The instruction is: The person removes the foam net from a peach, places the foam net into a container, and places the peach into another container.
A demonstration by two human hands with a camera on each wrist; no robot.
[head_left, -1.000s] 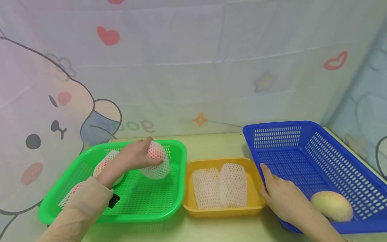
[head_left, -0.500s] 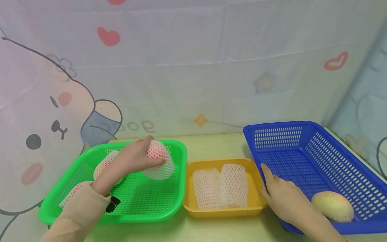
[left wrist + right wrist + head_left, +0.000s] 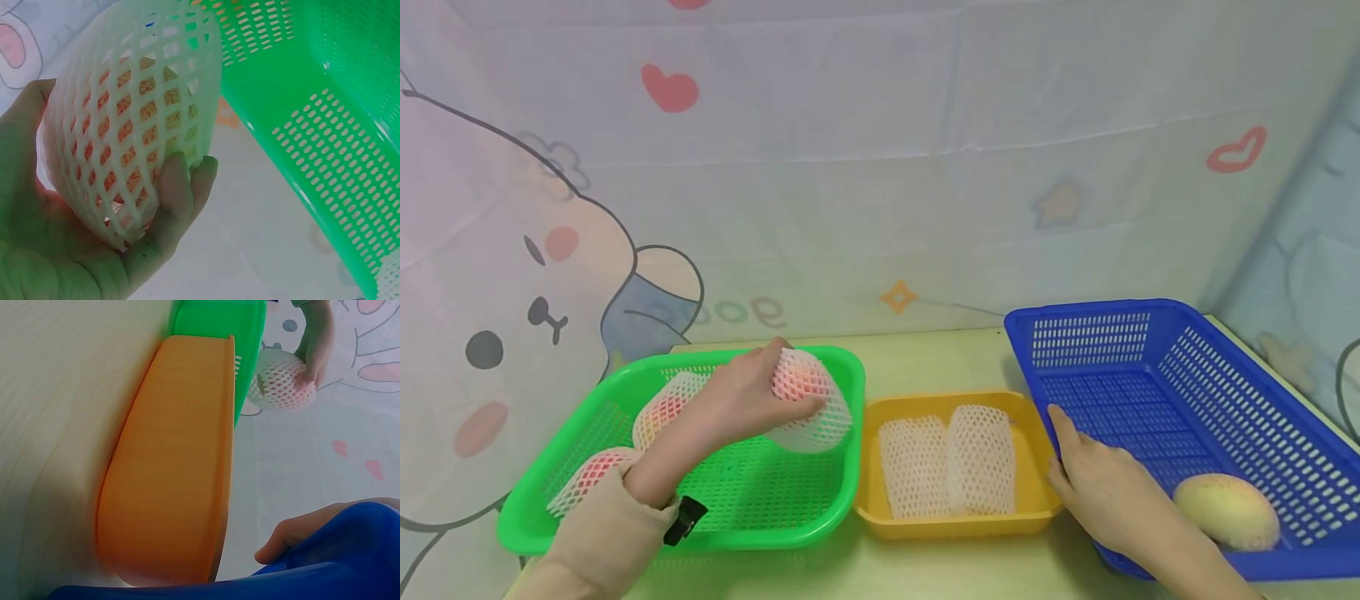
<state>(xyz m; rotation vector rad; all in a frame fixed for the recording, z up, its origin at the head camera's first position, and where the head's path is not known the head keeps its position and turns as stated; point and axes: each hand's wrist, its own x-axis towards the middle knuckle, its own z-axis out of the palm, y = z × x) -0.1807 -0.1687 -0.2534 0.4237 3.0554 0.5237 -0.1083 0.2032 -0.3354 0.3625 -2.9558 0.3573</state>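
My left hand (image 3: 741, 402) grips a red-and-yellow fruit in a white foam net sleeve (image 3: 811, 410) above the right part of the green basket (image 3: 850, 475). In the left wrist view, thumb and fingers curl round the lower end of the foam net sleeve (image 3: 125, 137); loose mesh stretches past the fruit. Two more netted fruits, one farther back (image 3: 658, 412) and one nearer (image 3: 597, 477), lie in that basket, partly behind my left arm. My right hand (image 3: 1105, 492) holds the left rim of the blue basket (image 3: 1030, 375). A bare yellowish fruit (image 3: 1227, 512) lies inside the blue basket.
Between the baskets stands a shallow yellow tray (image 3: 955, 527) with two flattened foam nets, one left (image 3: 913, 467) and one right (image 3: 981, 461). All stand on a pale wooden table (image 3: 925, 358). A printed cloth (image 3: 865, 167) hangs behind.
My left hand has moved slightly right with the netted fruit, and the loose end of the net now reaches the basket's right rim. The right hand has stayed in place.
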